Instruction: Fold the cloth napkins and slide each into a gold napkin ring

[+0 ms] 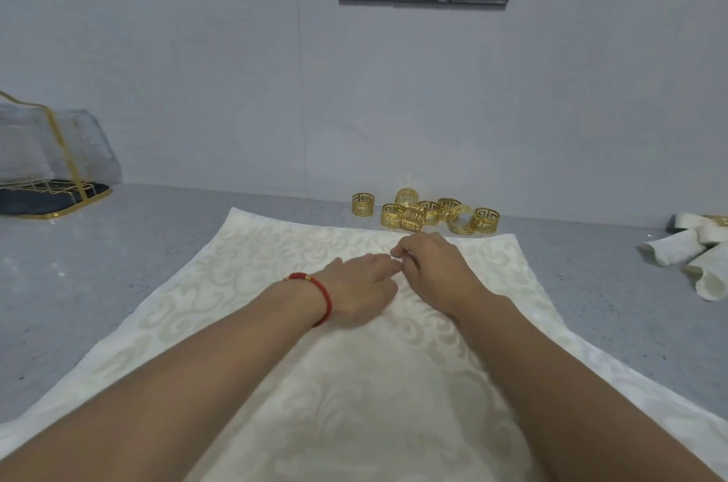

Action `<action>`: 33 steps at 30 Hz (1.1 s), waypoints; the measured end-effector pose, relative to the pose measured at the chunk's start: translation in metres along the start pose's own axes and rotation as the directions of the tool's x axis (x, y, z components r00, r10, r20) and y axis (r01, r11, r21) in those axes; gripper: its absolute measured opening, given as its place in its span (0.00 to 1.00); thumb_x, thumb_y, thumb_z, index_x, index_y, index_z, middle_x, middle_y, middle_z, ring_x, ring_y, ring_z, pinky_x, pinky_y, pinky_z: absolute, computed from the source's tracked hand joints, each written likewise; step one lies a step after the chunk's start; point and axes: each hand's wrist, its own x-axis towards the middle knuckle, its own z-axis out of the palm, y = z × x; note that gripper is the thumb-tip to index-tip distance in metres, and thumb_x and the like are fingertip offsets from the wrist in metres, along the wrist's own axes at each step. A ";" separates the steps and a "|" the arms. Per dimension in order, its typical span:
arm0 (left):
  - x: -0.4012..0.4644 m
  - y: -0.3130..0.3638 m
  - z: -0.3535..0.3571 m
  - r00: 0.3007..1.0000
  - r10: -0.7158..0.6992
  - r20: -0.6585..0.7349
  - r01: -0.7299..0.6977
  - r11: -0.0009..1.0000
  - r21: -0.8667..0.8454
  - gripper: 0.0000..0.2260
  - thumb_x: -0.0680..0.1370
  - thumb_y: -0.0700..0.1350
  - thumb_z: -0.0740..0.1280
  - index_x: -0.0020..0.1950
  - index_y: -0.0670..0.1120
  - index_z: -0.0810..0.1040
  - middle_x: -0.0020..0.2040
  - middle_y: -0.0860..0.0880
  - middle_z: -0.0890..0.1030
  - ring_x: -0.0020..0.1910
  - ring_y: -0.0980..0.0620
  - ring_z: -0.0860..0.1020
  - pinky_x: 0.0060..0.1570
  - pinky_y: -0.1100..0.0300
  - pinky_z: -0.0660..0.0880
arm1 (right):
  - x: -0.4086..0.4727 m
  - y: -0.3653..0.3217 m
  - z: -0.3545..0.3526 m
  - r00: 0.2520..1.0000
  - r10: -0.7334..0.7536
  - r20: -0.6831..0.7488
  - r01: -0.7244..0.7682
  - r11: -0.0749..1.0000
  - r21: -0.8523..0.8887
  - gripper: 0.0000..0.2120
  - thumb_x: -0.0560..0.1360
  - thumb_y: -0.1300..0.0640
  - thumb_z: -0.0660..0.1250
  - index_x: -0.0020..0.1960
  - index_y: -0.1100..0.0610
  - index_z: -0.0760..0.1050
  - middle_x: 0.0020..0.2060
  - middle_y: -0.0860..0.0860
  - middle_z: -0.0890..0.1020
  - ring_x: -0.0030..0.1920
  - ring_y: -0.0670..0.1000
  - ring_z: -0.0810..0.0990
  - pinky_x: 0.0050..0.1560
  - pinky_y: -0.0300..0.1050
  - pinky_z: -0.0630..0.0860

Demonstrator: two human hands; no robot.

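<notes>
**Across the counter: napkin centre being pinched**

Spread flat lies the napkin [275, 324]. Left hand [356, 290] rests flat, fingers straight; right hand [429, 269] pinches cloth. Lift the centre evenly, I judge, before reaching the gold rings [425, 214] behind.

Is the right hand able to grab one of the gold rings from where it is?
Probably yes. The right hand rests on the napkin just in front of the gold rings, and nothing lies between them. It seems to be pinching the cloth, so it would have to let go first.
</notes>
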 end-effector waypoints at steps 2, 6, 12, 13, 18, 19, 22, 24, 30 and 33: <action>0.016 -0.005 -0.008 0.965 0.020 -0.261 -0.018 1.000 0.011 0.15 0.83 0.42 0.56 0.67 0.47 0.75 0.63 0.45 0.74 0.63 0.44 0.71 0.63 0.54 0.66 | -0.001 0.001 0.001 1.000 -0.012 0.000 0.012 1.000 -0.014 0.15 0.80 0.62 0.59 0.58 0.53 0.82 0.56 0.51 0.83 0.59 0.57 0.76 0.57 0.55 0.73; 0.056 -0.017 -0.004 0.877 -0.122 -0.465 0.179 0.981 0.079 0.11 0.81 0.45 0.61 0.59 0.46 0.80 0.58 0.44 0.78 0.60 0.40 0.73 0.58 0.46 0.72 | 0.003 0.002 0.004 1.000 -0.017 0.000 0.017 0.998 -0.061 0.15 0.81 0.60 0.59 0.63 0.52 0.80 0.61 0.50 0.81 0.62 0.55 0.74 0.59 0.54 0.72; 0.070 -0.015 -0.008 0.860 -0.221 -0.460 0.243 0.970 -0.011 0.05 0.75 0.42 0.68 0.40 0.49 0.82 0.43 0.52 0.82 0.48 0.48 0.79 0.52 0.50 0.77 | 0.003 0.002 0.002 0.995 0.055 -0.086 -0.051 0.997 0.054 0.17 0.80 0.61 0.61 0.68 0.54 0.75 0.57 0.51 0.83 0.60 0.55 0.78 0.59 0.55 0.75; 0.070 -0.014 -0.009 0.867 -0.212 -0.452 0.244 0.970 0.012 0.05 0.75 0.41 0.67 0.40 0.49 0.81 0.43 0.52 0.82 0.47 0.48 0.79 0.51 0.50 0.76 | 0.005 0.002 0.002 0.989 0.073 -0.131 -0.063 0.995 0.078 0.17 0.80 0.61 0.62 0.68 0.54 0.74 0.55 0.51 0.83 0.58 0.55 0.78 0.58 0.55 0.76; 0.068 -0.024 0.004 0.880 -0.081 -0.468 0.142 0.985 0.096 0.07 0.77 0.40 0.64 0.42 0.51 0.76 0.43 0.53 0.78 0.48 0.49 0.75 0.47 0.52 0.68 | 0.013 0.000 0.003 0.995 0.035 -0.096 -0.050 0.985 -0.168 0.12 0.82 0.56 0.64 0.62 0.49 0.81 0.56 0.49 0.83 0.62 0.56 0.75 0.58 0.54 0.71; 0.068 -0.025 0.003 0.878 -0.069 -0.474 0.128 0.988 0.092 0.06 0.77 0.41 0.64 0.43 0.51 0.75 0.44 0.53 0.78 0.48 0.49 0.75 0.48 0.51 0.69 | 0.014 -0.001 0.003 0.994 0.039 -0.105 -0.059 0.980 -0.192 0.11 0.82 0.57 0.65 0.59 0.48 0.82 0.54 0.48 0.83 0.61 0.56 0.76 0.58 0.54 0.70; 0.062 -0.024 0.001 0.875 -0.023 -0.484 0.093 0.988 0.121 0.05 0.77 0.42 0.66 0.43 0.51 0.76 0.43 0.54 0.78 0.46 0.50 0.75 0.51 0.50 0.70 | 0.012 -0.003 0.005 0.986 0.043 -0.158 -0.083 0.963 -0.257 0.11 0.77 0.63 0.69 0.51 0.47 0.82 0.48 0.46 0.83 0.56 0.54 0.77 0.59 0.52 0.68; 0.058 -0.024 -0.002 0.871 -0.009 -0.491 0.074 0.991 0.114 0.06 0.76 0.41 0.67 0.43 0.52 0.77 0.41 0.55 0.78 0.45 0.52 0.75 0.52 0.50 0.71 | 0.012 -0.003 0.005 0.988 0.018 -0.156 -0.064 0.953 -0.296 0.12 0.74 0.64 0.71 0.51 0.48 0.81 0.48 0.46 0.82 0.56 0.54 0.77 0.59 0.52 0.67; 0.047 -0.023 -0.003 0.875 0.041 -0.483 0.079 0.971 0.226 0.11 0.77 0.38 0.66 0.48 0.54 0.82 0.44 0.56 0.77 0.50 0.52 0.76 0.48 0.55 0.62 | 0.007 -0.004 -0.002 0.983 -0.126 -0.136 0.064 0.918 -0.391 0.10 0.72 0.64 0.72 0.49 0.50 0.79 0.45 0.47 0.82 0.51 0.55 0.78 0.51 0.50 0.65; 0.043 -0.017 -0.001 0.880 -0.064 -0.471 0.164 0.971 0.174 0.13 0.75 0.39 0.63 0.47 0.54 0.84 0.44 0.56 0.82 0.50 0.53 0.76 0.51 0.54 0.64 | 0.004 -0.006 -0.008 0.985 -0.147 -0.086 0.104 0.919 -0.380 0.10 0.74 0.64 0.67 0.50 0.51 0.79 0.45 0.48 0.83 0.51 0.56 0.79 0.52 0.51 0.65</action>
